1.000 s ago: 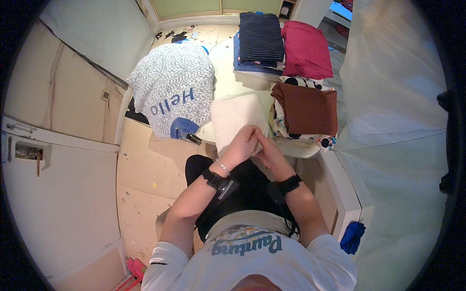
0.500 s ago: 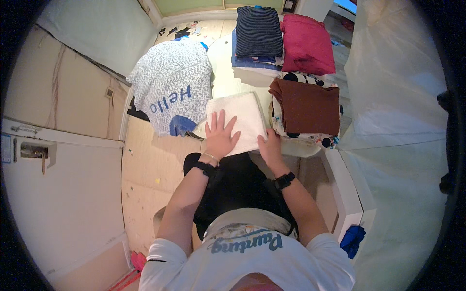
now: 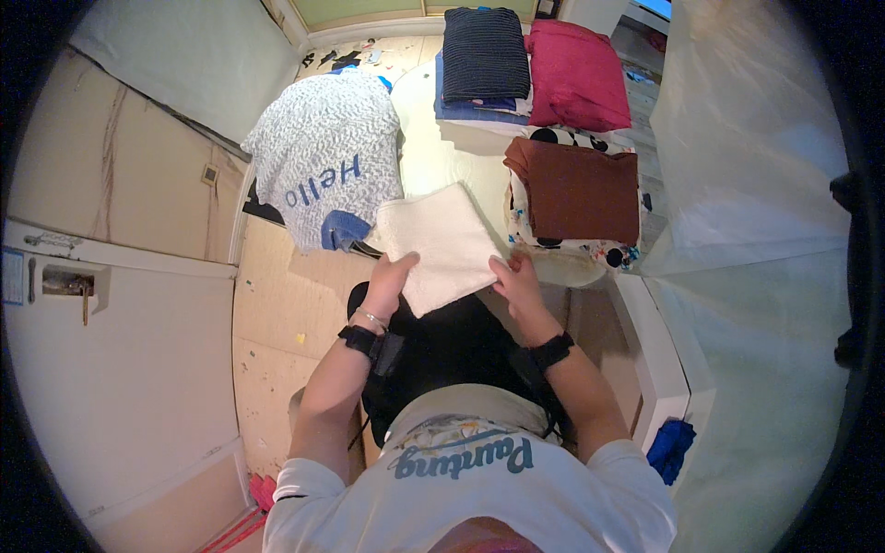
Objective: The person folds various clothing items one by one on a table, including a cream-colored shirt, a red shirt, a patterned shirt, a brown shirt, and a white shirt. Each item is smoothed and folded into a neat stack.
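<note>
A folded white cloth [image 3: 438, 244] lies tilted at the near edge of the cream table [image 3: 422, 129], its lower corner above my lap. My left hand [image 3: 391, 284] grips its left edge, thumb on top and the other fingers hidden beneath. At the right corner, my right hand [image 3: 519, 286] pinches the cloth between thumb and fingers. Close by on the right sits a folded brown garment [image 3: 581, 195] on top of patterned fabric. To the left, a grey-and-white textured cloth [image 3: 327, 138] with blue lettering is draped in a heap, a blue piece of fabric [image 3: 346, 229] showing at its lower edge.
A dark striped folded garment [image 3: 484, 55] tops a stack at the back, beside a folded crimson one [image 3: 579, 76]. On the left stands a white door [image 3: 129, 369]. Translucent sheeting [image 3: 756, 212] hangs at the right. A blue crumpled cloth [image 3: 670, 452] lies low on the right.
My left hand has gone from lying flat on the white cloth to gripping its left edge. The cloth has turned and come slightly toward me, with my right hand still at its right corner.
</note>
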A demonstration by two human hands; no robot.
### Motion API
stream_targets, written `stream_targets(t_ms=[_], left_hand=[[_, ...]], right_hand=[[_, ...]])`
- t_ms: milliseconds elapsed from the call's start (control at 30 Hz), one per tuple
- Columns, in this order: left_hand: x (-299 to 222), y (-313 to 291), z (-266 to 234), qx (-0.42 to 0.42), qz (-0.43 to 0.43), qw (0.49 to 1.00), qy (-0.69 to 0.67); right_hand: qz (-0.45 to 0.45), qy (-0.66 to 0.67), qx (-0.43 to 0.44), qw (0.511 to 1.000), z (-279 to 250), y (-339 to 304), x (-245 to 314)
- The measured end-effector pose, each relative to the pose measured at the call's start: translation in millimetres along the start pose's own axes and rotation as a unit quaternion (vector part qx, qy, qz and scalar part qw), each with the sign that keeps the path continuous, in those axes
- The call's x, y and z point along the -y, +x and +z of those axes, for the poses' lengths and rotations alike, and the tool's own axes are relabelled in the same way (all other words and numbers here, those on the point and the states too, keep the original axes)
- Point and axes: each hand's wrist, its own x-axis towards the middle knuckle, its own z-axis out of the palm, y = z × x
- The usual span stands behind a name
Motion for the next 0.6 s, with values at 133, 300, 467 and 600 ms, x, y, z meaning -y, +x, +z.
stream_targets(t_ms=[133,300,467,600], left_hand=[[-9,-25,17,-0.002,-0.006,0.991,-0.135],[-16,-57,47,0.05,0.024,0.973,-0.226],[-21,-88,59,0.106,0.052,0.971,-0.208],[-35,-73,55,0.129,0.042,0.932,-0.336]], right_hand=[[0.149,0.118,0.065,0.98,0,-43,6],[0.207,0.256,0.255,0.909,16,-70,12],[-0.036,0.175,0.226,0.958,10,-69,49],[-0.116,0.107,0.232,0.96,-24,-78,97]])
